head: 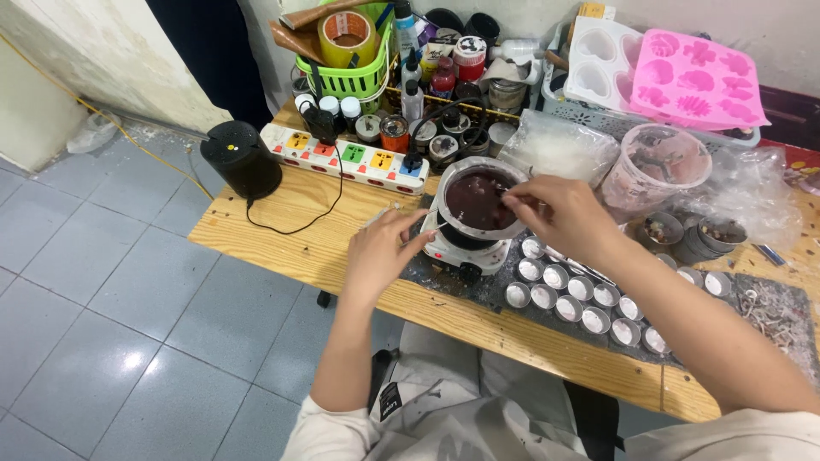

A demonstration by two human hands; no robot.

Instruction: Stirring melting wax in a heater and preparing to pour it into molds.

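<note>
Item: metal pot (478, 198) of dark melted wax sat on small white hotplate (465, 248) at surface (290, 222) centre, right hand (559, 213) pinching a thin stirrer at its 3 o'clock rim, left hand (380, 252) loosely bracing the hotplate at 9 o'clock, filled tealight cups (581, 303) at 4 o'clock.

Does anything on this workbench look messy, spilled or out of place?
Yes. Pale flakes and crumbs lie scattered over the dark mat at the table's right end, like spilled scraps. The clear plastic tub is smeared inside with reddish residue. The metal pot of dark liquid sits squarely on its small white hotplate, with nothing spilled around it.
</note>
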